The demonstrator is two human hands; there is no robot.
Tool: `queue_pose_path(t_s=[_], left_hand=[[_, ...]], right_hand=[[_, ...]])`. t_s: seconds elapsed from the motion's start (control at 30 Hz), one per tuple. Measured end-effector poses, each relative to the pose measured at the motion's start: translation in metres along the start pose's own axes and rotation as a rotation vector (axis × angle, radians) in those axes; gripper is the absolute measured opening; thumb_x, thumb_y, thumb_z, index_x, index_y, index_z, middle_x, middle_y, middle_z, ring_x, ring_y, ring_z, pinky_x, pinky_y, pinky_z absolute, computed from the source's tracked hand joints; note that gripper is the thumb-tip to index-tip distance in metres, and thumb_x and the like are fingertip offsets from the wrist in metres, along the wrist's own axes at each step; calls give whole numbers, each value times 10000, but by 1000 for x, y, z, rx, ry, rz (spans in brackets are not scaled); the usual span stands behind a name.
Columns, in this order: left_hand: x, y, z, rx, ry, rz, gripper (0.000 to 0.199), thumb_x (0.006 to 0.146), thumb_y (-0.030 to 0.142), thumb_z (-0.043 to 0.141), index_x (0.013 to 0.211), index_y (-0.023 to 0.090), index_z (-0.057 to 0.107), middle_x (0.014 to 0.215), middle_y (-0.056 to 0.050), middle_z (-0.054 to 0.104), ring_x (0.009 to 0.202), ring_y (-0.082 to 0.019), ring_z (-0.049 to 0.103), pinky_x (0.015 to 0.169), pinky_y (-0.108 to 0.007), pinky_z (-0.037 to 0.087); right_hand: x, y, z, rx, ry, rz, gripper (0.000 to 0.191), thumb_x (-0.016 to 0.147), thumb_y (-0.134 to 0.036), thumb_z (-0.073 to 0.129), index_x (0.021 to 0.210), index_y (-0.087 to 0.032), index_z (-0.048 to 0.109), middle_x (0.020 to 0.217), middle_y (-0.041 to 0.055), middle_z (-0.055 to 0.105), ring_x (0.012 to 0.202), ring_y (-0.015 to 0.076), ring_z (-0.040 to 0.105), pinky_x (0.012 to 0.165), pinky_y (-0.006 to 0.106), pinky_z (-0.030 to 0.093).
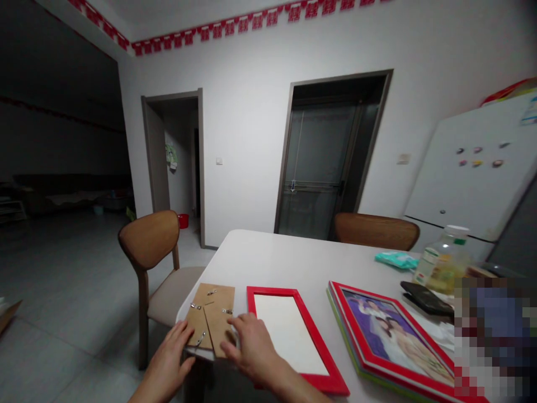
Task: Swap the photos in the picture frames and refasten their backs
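- The left hand [171,351] comes from the lower left, with the back of the hand turned up; its fingers reach to the left edge of the brown backing board [218,329], and the thumb stands apart from them.
- The right hand [255,346] comes from the lower right, with its forearm crossing over the near part of the red frame [315,336]. Its fingers are bent, thumb apart from the forefinger, at the board's right edge; I cannot tell whether they pinch it.
- The board lies between the two hands, at the near left corner of the white table [260,260], with its metal clips [201,338] facing up.
- The red frame lies flat just to the right of the board.
- Farther right is a stack of frames [390,336], apart from both hands.
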State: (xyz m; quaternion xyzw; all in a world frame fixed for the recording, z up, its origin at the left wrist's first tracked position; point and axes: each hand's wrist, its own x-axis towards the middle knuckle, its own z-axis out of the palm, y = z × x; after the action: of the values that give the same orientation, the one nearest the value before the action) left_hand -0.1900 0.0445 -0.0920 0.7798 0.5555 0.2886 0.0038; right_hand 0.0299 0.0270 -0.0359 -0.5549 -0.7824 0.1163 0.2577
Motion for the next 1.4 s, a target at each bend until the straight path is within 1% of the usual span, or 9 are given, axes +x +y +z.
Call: queue_pose_path(t_s=[0.13, 0.23, 0.4, 0.57, 0.7, 0.9, 1.03, 1.27, 1.4], left_hand=[[4, -20, 7, -39, 90, 90, 274, 639, 193, 546, 907, 215, 598, 1007, -58, 625, 936, -217, 570, 813, -325, 463], [8, -12, 1, -61, 148, 171, 238, 685, 286, 554, 913, 232, 595, 973, -42, 640, 881, -208, 598, 760, -293, 497], [11, 52, -12, -105, 260, 313, 292, 758, 330, 510, 1024, 210, 535, 1104, -70, 567, 1015, -203, 519, 840, -313, 456], [15, 127, 10, -158, 95, 409, 256, 754, 223, 503, 999, 157, 544, 1073, -104, 583, 1001, -208, 527, 837, -329, 464], [14, 153, 31, -158, -72, 345, 292, 697, 144, 539, 989, 128, 553, 1082, -126, 573, 1002, -237, 522, 852, -358, 447], [12, 157, 29, -195, -235, 252, 185, 715, 149, 520, 885, 178, 589, 1039, -78, 598, 1058, -240, 473, 925, -454, 334], [10, 154, 25, -229, -300, 275, 345, 629, 255, 640, 953, 176, 555, 1126, -99, 542, 1085, -265, 441, 953, -500, 256], [7, 137, 18, -188, -329, 230, 398, 638, 174, 622, 1019, 156, 509, 1182, -99, 498, 1108, -219, 417, 976, -443, 243], [5, 133, 13, -201, -337, 199, 455, 645, 182, 612, 1077, 153, 474, 1193, -91, 489, 1116, -203, 407, 982, -403, 247]], right_hand=[[12, -22, 27, 40, -9, 41, 402, 533, -310, 618, 910, -182, 562, 954, 86, 508, 882, 238, 461, 749, 344, 380], [11, -18, 21, 221, 38, 55, 417, 573, -184, 537, 990, -178, 532, 986, 84, 472, 891, 192, 474, 778, 295, 392], [-20, 9, -34, 347, 142, 16, 396, 608, -143, 466, 997, -185, 531, 993, 65, 472, 946, 169, 465, 862, 273, 360], [-60, 59, -79, 230, 104, 148, 325, 627, -178, 436, 920, -201, 575, 957, 62, 516, 935, 183, 488, 847, 280, 375], [-75, 91, -79, 148, 102, 175, 317, 644, -204, 434, 923, -188, 583, 971, 76, 519, 941, 182, 493, 852, 278, 372], [-74, 108, -53, 72, 112, 155, 365, 633, -213, 459, 974, -173, 585, 1086, 107, 482, 1049, 209, 433, 930, 321, 307], [-73, 104, -45, -15, 126, 129, 365, 655, -238, 467, 997, -181, 579, 1110, 110, 477, 1068, 220, 407, 929, 344, 296], [-76, 78, -47, -162, 46, 8, 313, 731, -322, 444, 1019, -269, 554, 1079, 68, 497, 978, 212, 438, 839, 356, 328], [-66, 82, -49, -158, 66, 26, 299, 773, -333, 389, 992, -246, 572, 1038, 72, 517, 942, 200, 448, 805, 326, 339]])
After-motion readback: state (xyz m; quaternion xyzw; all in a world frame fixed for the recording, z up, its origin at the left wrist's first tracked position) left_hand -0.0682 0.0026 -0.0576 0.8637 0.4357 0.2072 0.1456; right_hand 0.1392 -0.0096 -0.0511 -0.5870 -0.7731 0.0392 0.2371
